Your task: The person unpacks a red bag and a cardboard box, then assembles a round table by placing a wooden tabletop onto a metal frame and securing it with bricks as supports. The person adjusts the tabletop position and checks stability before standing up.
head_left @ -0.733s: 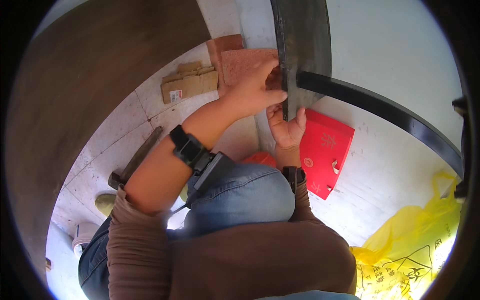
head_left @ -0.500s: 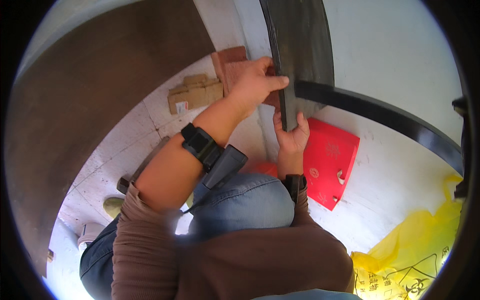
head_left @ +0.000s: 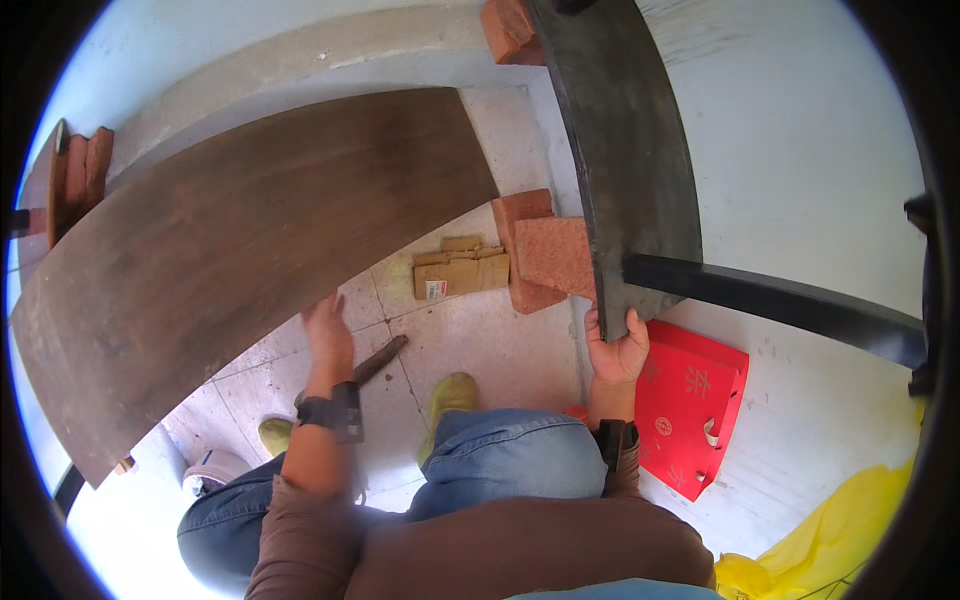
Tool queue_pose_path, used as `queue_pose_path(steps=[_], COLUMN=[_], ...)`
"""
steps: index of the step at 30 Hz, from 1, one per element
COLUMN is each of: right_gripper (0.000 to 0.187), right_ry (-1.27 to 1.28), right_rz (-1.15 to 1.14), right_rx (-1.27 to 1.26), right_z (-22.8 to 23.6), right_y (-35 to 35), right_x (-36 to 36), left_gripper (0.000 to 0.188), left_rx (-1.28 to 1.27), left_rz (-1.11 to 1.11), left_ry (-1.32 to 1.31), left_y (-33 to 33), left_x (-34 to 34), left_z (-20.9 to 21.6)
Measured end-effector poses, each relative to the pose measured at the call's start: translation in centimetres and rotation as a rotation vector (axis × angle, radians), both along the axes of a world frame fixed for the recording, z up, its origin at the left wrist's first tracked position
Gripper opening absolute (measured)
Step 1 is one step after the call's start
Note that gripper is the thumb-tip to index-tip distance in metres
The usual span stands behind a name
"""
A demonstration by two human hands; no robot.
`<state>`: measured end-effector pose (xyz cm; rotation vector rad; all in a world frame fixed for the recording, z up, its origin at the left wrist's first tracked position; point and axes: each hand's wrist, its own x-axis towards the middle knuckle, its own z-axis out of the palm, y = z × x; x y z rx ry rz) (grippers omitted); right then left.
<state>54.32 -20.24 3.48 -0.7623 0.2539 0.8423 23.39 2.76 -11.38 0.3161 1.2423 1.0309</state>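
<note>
1. Two boards lie within our reach: a long, flat, dark-grey board [head_left: 640, 150] on our right, against the pale wall [head_left: 800, 120], and a broad, brown, smooth-faced board [head_left: 260, 220] on our left.
2. Our right hand [head_left: 618, 352] holds the near end of the dark-grey board, palm up, fingers at one edge and thumb at the other.
3. Our left hand [head_left: 328, 345] reaches to the near edge of the brown board; its fingertips meet that edge, but we cannot tell whether they grip it.
4. From near the held end of the dark-grey board, a straight, glossy black bar [head_left: 780, 305] runs out to our right.
5. Beside the same board, on its left, rough reddish bricks [head_left: 555, 255] overlap one another; we cannot tell whether they touch it.
6. Next to those bricks, a torn piece of brown cardboard [head_left: 475, 275] rests on the pale tiled floor [head_left: 475, 340].
7. A dark, narrow stick [head_left: 380, 360] lies just beyond our left wrist, near a yellow-green shoe [head_left: 455, 393].
8. Below our right hand we see a flat red box with a pale ribbon handle [head_left: 665, 375] and, farther out, a translucent yellow plastic bag [head_left: 850, 520].
</note>
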Motion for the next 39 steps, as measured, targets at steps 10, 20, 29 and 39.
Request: queue_pose_path(steps=[10,20,29,39], right_gripper=[0.031,0.031,0.03,0.028], right_ry=[0.018,-0.064,-0.056,-0.086], right_rz=[0.034,-0.002,0.061,0.04], right_rx=[0.022,-0.037,0.019,-0.014], right_z=[0.2,0.7,0.0,0.3], right_y=[0.4,1.0,0.5,0.8], right_x=[0.0,-0.6,0.0,-0.4], left_gripper=[0.042,0.036,0.031,0.033], left_rx=[0.148,0.321,0.48,0.499], left_rz=[-0.119,-0.119,0.015,0.06], left_ry=[-0.201,-0.194,0.011,-0.017], left_y=[2.1,1.8,2.3,2.6], left_x=[-0.7,1.7,1.6,1.1], left_z=[4.6,10.1,12.8,14.6])
